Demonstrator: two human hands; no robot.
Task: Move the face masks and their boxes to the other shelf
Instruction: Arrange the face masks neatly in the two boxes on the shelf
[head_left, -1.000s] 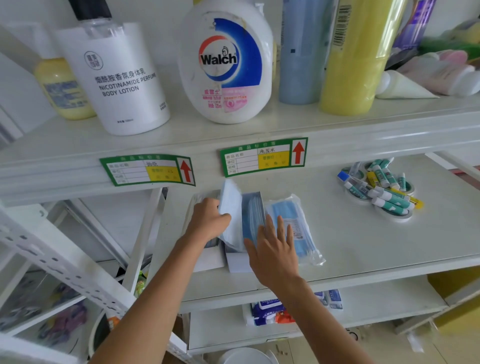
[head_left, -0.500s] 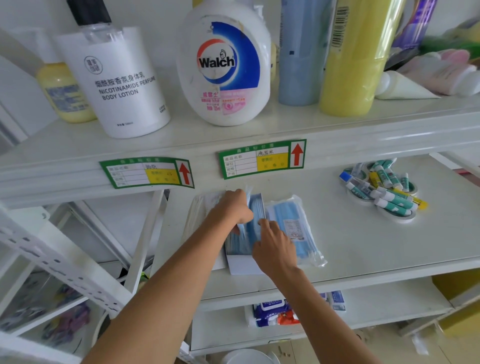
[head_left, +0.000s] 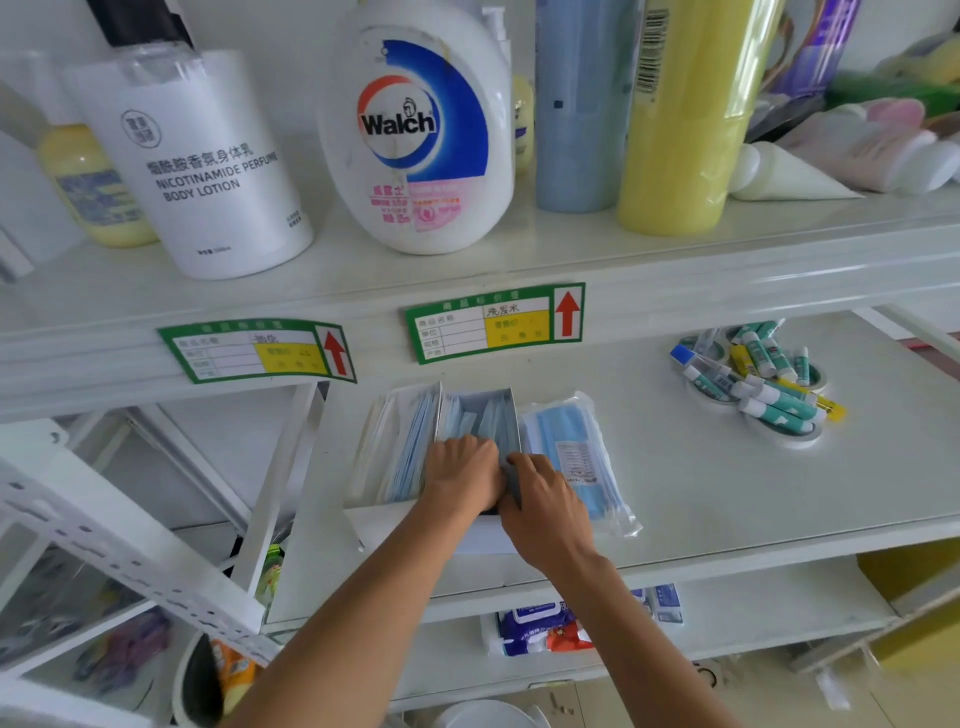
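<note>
Both hands (head_left: 462, 478) now grip the open box (head_left: 478, 415) (blue masks (head_left: 410, 452) inside).

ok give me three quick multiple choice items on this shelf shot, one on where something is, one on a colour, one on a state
1. Where is the sealed mask pack relative to the open mask boxes?
A. to their right
B. on top of them
C. on the shelf above

2. What colour are the arrows on the shelf labels?
A. blue
B. red
C. black

3. How is the right-hand mask box?
A. taped shut
B. crushed flat
C. open, masks showing

Answers: 1 A, the pack lies beside the boxes' right wall. 2 B, both arrows are red. 3 C, its top is open and blue masks show where the left hand and right hand meet.
</note>
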